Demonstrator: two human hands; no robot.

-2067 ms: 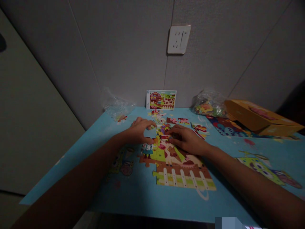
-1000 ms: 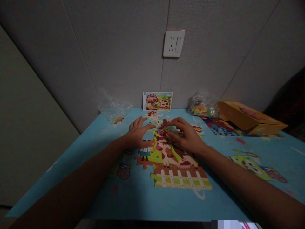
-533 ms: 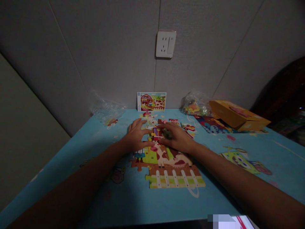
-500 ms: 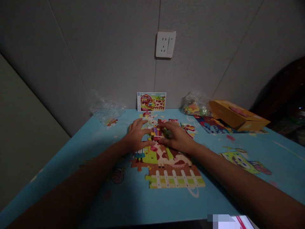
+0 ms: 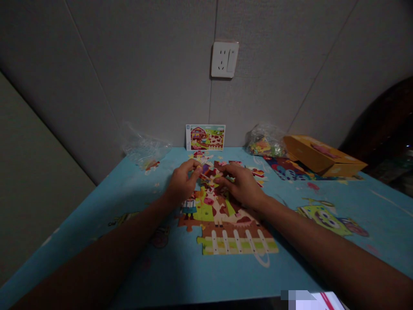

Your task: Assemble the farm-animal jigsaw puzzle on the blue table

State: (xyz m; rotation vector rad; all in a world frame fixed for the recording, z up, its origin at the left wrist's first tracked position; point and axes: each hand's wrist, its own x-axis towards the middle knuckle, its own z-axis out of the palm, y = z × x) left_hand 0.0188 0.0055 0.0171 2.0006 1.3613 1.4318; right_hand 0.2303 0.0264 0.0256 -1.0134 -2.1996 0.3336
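Pinched between the thumb and fingers of my left hand (image 5: pixel 183 183) is a puzzle piece (image 5: pixel 206 169) with purple and red print, tilted up off the table. My right hand (image 5: pixel 240 183) is curled at the piece's right side, thumb and fingertips close together on its edge; the exact contact is partly hidden. Below both hands lies a partly joined jigsaw puzzle (image 5: pixel 238 221) showing a cow, a figure in a blue skirt and a white fence. Loose puzzle pieces (image 5: pixel 257 172) lie just beyond my right hand.
A picture card (image 5: pixel 206 137) leans on the wall at the back. Left of it sits a clear plastic bag (image 5: pixel 146 148); to its right, a bag of pieces (image 5: pixel 266 144) and an orange box (image 5: pixel 324 155) on a dark printed sheet (image 5: pixel 284 170). The blue tablecloth (image 5: pixel 155 275) carries cartoon prints.
My left hand has gone from spread fingers to a pinch on the purple and red piece, which is now raised and tilted. The right hand has shifted slightly, its fingers still beside the piece.
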